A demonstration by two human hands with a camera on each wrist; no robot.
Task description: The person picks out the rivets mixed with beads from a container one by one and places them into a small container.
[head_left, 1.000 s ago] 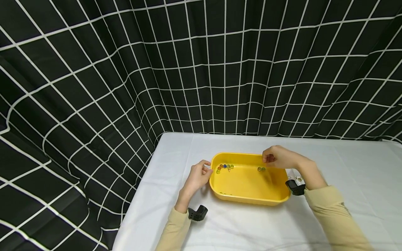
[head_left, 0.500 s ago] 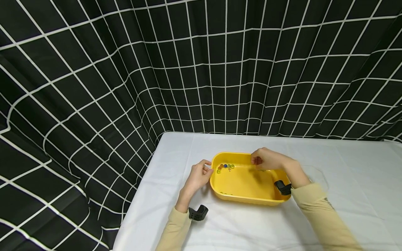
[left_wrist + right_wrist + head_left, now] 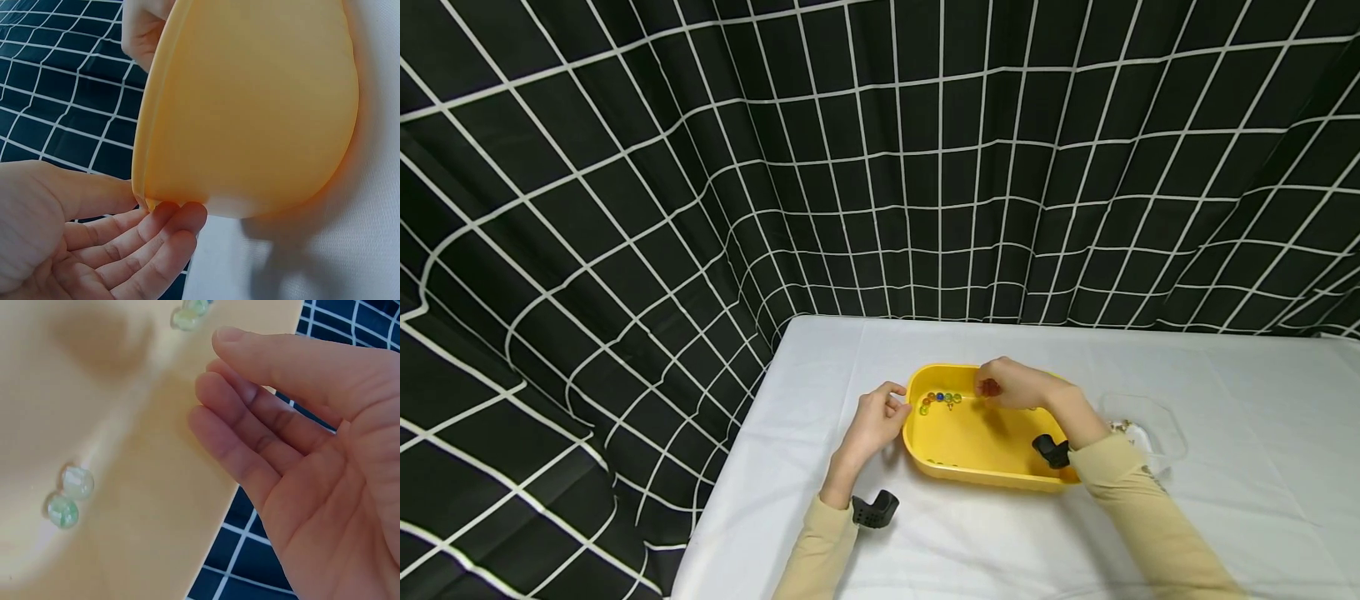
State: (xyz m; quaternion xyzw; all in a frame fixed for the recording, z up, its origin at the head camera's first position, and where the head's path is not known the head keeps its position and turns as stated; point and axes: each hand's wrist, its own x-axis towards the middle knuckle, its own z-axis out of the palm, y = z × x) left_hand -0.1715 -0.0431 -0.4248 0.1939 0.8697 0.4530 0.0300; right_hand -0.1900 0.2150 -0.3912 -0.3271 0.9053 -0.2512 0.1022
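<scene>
In the head view my left hand (image 3: 877, 418) pinches the left rim of a yellow plastic tub (image 3: 992, 478). The left wrist view has the thumb at the rim and the fingertips against the outer wall. Over the tub's far side is my right hand (image 3: 1021, 385), fingers bent and nothing visible in them. In the right wrist view its thumb covers the index finger, so a small thing there could be hidden. Beneath it lie two clear greenish marbles (image 3: 78, 482). Orange, blue and yellow-green marbles line the far-left corner, beside a tiny gold-coloured piece (image 3: 950, 407).
To the right of the tub stands a clear plastic container (image 3: 1165, 429) holding small gold-coloured pieces. A white cloth covers the table (image 3: 1255, 467). Black curtains (image 3: 970, 183) with a white grid hang behind and at the left.
My right hand has moved left above the tub, towards the row of marbles, uncovering the clear container. The left hand stays at the rim.
</scene>
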